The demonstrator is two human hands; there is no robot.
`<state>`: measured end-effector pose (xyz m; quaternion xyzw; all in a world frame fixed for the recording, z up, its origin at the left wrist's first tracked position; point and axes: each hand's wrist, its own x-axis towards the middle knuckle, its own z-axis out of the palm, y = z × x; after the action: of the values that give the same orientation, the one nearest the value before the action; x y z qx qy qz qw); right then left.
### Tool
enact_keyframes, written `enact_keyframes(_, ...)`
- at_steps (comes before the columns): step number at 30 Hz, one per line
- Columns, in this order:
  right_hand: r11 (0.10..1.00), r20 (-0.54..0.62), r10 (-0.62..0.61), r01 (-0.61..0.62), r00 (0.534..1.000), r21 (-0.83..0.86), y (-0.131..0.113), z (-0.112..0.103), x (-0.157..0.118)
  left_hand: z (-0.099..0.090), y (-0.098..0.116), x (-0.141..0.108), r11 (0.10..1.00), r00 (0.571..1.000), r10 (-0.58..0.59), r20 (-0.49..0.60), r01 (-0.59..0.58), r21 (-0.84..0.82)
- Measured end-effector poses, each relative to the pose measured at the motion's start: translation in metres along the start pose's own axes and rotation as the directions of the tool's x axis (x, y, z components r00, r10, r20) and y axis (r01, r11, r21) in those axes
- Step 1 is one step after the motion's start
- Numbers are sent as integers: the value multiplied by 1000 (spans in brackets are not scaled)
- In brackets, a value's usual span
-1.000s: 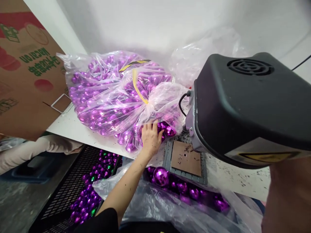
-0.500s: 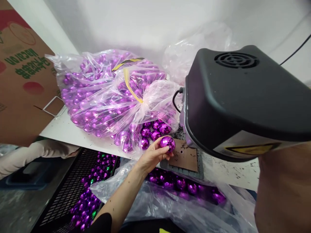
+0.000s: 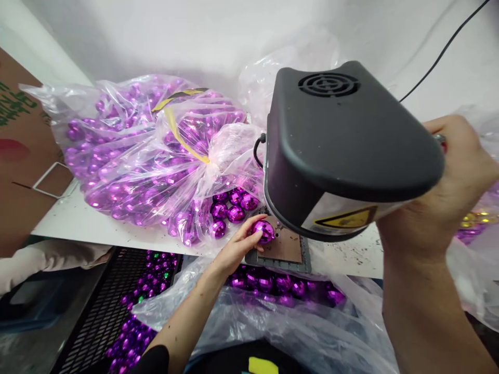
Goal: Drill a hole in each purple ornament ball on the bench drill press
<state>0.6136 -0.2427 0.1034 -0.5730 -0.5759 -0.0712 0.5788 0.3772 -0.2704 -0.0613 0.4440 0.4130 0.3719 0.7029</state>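
My left hand [image 3: 244, 241] pinches a shiny purple mirrored ball [image 3: 263, 231] between thumb and fingers. The ball is at the left part of a brown board [image 3: 286, 249], which has a small dark hole and lies on a grey slotted metal base [image 3: 306, 259]. Over the board's right side looms the black housing [image 3: 351, 140] of a machine, probably a bench drill, with a round vent and a yellow warning label. At its right side my right hand [image 3: 448, 166] is curled round what looks like a handle; most of its fingers are hidden behind the housing.
A clear bag [image 3: 148, 156] of purple balls, tied with yellow strip, fills the left bench, with loose balls [image 3: 236, 214] beside it. Below are a black crate [image 3: 97, 291] of small purple balls and an open plastic bag [image 3: 234, 327]. A carton [image 3: 23, 171] stands far left.
My left hand has brought the ball over the board, close to the machine's housing. My right hand has come into sight at the housing's right side. The view has shifted right.
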Motion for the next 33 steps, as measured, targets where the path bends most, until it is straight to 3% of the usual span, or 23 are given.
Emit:
enact_keyframes(3,999,24,28,-28,999,21,-2,1,0,5,-3,4,962,990,139,-9,-133,236)
enact_keyframes(7,999,3,16,-16,1000,40,0,2,-1,14,-6,7,832,959,282,-18,-235,502)
enact_keyframes(15,999,-1,20,-20,1000,44,0,1,-1,24,-17,12,594,889,449,90,-372,713)
enact_keyframes(17,999,7,17,-17,1000,46,0,0,0,27,-18,16,601,895,438,78,-356,715)
enact_keyframes(20,999,23,10,-11,1000,49,1,0,0,31,-17,21,693,916,400,13,-312,650)
enact_keyframes(23,999,28,0,-1,1000,44,1,-1,-1,33,-14,23,755,931,364,31,-315,575)
enact_keyframes(26,999,37,11,-12,999,32,0,-1,-1,34,-10,22,766,939,330,96,-326,555)
enact_keyframes(33,1000,15,13,-13,1000,22,3,-1,0,38,-4,20,782,952,284,116,-301,545)
